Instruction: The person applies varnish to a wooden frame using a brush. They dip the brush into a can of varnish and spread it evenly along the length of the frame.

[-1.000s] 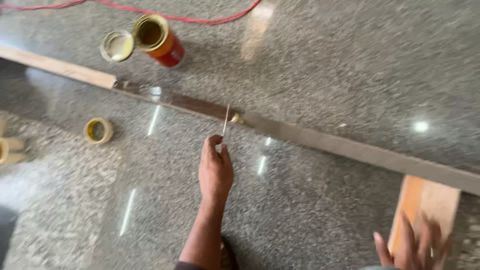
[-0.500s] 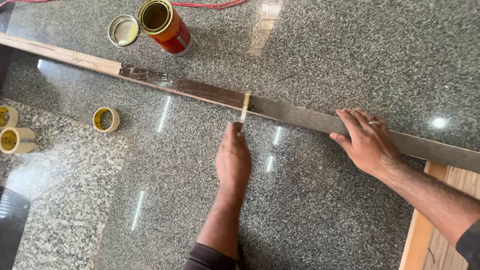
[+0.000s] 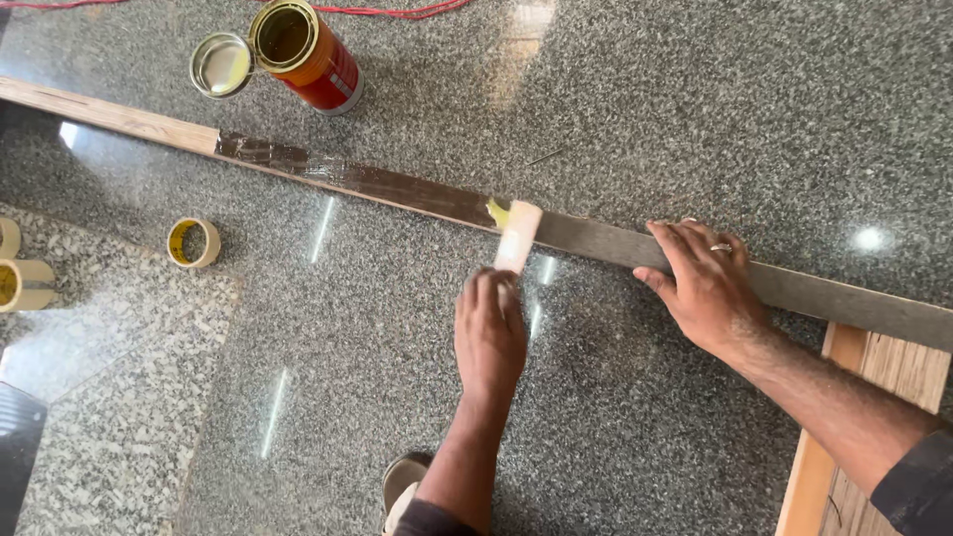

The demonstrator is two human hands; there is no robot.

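A long thin wooden strip lies slantwise across the speckled granite floor. Its left end is bare pale wood, its middle is dark and wet-looking, and its right part is grey. My left hand grips a pale flat spreader whose tip, with a dab of yellow paste, rests on the strip. My right hand lies flat on the strip just right of the spreader, fingers spread, holding nothing.
An open red can and its lid stand beyond the strip at the upper left. Tape rolls lie at the left. A wooden board sits at the lower right. A red cable runs along the top.
My right hand rose from the board at the lower right and settled flat on the strip. My left hand moved the spreader a little rightward along the strip.
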